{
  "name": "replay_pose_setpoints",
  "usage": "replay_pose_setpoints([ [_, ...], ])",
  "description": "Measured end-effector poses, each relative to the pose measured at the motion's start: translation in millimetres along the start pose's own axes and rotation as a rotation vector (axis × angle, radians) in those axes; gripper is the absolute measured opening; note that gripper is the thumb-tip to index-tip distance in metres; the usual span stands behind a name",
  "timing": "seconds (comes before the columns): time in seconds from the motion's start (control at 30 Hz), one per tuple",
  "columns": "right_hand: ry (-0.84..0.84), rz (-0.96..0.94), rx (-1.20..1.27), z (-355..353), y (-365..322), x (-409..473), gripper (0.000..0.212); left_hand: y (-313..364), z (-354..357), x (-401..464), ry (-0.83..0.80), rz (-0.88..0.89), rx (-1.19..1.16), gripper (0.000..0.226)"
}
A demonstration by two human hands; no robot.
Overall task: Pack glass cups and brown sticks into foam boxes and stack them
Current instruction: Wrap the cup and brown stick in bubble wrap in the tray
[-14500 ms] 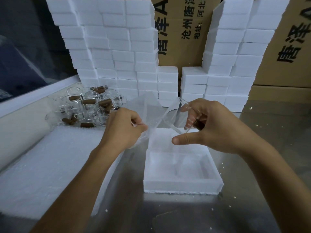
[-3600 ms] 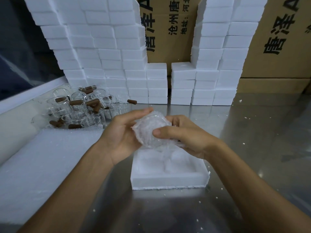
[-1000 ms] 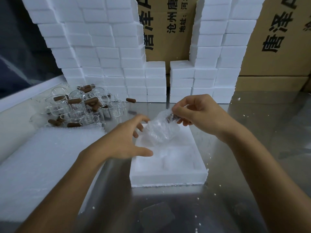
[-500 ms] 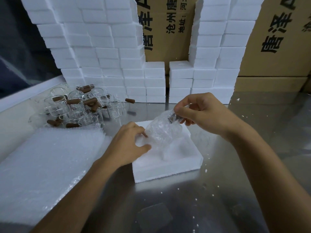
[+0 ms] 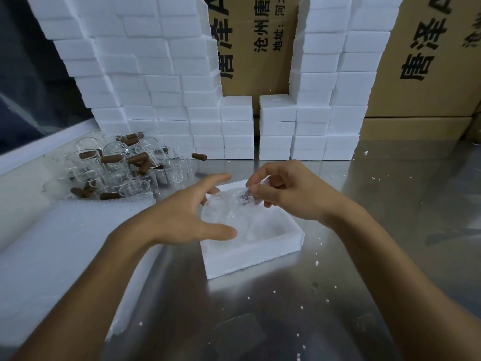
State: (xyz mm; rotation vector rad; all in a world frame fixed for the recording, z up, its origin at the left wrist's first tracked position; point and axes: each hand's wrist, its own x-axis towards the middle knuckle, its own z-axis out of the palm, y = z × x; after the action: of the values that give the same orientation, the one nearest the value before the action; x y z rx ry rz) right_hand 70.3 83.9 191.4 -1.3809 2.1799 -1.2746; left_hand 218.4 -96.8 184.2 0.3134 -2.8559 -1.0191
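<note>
Wrapped cup (image 5: pixel 229 214) entering open foam box (image 5: pixel 250 259), right hand (image 5: pixel 289 194) pinching, left hand (image 5: pixel 182 217) fingers spread; lidding, stacking, loose cups (image 5: pixel 117 168) outstanding.

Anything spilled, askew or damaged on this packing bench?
One brown stick lies alone on the metal table, apart from the cup pile. White foam crumbs are scattered around the open foam box, which sits skewed.

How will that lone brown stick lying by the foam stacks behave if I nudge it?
The lone brown stick looks like a small smooth cylinder lying on its side, so it would probably roll easily on the shiny metal table. It looks light and stiff, so a pinch should lift it.
</note>
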Motion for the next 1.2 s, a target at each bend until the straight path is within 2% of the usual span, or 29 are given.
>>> replay_pose_setpoints([
  [0.17,-0.051,0.008,-0.043,6.1,9.6,3.3,0.003,-4.6,5.8,4.0,0.003,-0.046,0.188,0.064],
  [0.27,-0.070,0.011,-0.047,7.8,13.5,4.3,0.004,-4.0,9.5,6.2,-0.004,-0.050,0.218,0.056],
  [0.43,-0.074,0.036,-0.037,5.5,18.5,4.3,0.005,-3.4,13.2,9.5,0.019,-0.056,0.240,0.059],
  [0.6,-0.102,0.064,0.001,4.2,22.3,3.4,0.009,-3.1,18.6,10.4,0.043,-0.076,0.292,0.079],
  [0.73,-0.156,0.093,0.037,3.0,26.8,1.9,0.009,-3.3,20.7,10.6,0.074,-0.057,0.304,0.077],
  [0.87,-0.181,0.132,0.044,1.7,31.0,1.6,0.009,-6.7,20.7,11.0,0.091,-0.037,0.276,0.070],
  [1.0,-0.191,0.147,0.061,1.1,33.0,1.6,0.007,-17.3,19.3,13.6,0.113,-0.040,0.237,0.087],
  [1.2,-0.155,0.167,0.073,4.2,39.8,4.0,0.008,-19.0,18.5,11.7,0.175,-0.068,0.099,0.089],
])
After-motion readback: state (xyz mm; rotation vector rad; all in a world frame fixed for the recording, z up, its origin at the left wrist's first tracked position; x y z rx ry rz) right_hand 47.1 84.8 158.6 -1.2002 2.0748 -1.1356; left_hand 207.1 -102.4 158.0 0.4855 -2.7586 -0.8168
